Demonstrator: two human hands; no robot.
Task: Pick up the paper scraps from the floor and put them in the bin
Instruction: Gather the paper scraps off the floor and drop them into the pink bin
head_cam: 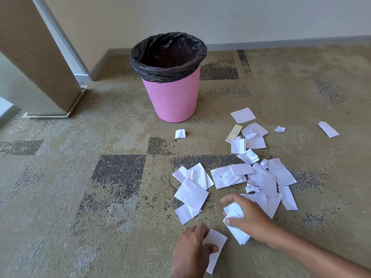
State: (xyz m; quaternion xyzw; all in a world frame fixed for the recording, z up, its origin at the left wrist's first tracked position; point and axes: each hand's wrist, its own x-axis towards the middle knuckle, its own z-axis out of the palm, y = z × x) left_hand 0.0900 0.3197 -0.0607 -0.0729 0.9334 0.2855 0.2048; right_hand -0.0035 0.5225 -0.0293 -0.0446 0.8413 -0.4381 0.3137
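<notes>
Head view shows both hands low over the carpet (pixel 100 197), at the near edge of the paper scraps (pixel 265 177). Left hand (pixel 191 251) has its fingers and thumb curled on 1 white sheet (pixel 216 240), pinched along its edge. Right hand (pixel 251 215) is closed over a small bundle (pixel 235 221) of several pieces, part of which sticks out below the palm. Bin (pixel 172 99), pink with a black liner (pixel 167 57) folded over its rim, stands upright beyond the litter, well apart from both hands, its mouth open. Most scraps lie on the floor: a dense patch right of centre, a group of flat squares (pixel 190 193) just ahead of the left hand, 1 lone piece (pixel 180 134) near the bin's base and 1 strip (pixel 328 129) far to the right. Assessment: gathering is at an early stage. Recommended: slide neighbouring flat sheets together on the carpet and add them to each grip, not 1 at a time. Keep the thumb pressed on the stack, as the right-hand bundle looks loosely layered and may shed its lower leaves. Release only with the hand over the rim, since light paper is likely to drift.
</notes>
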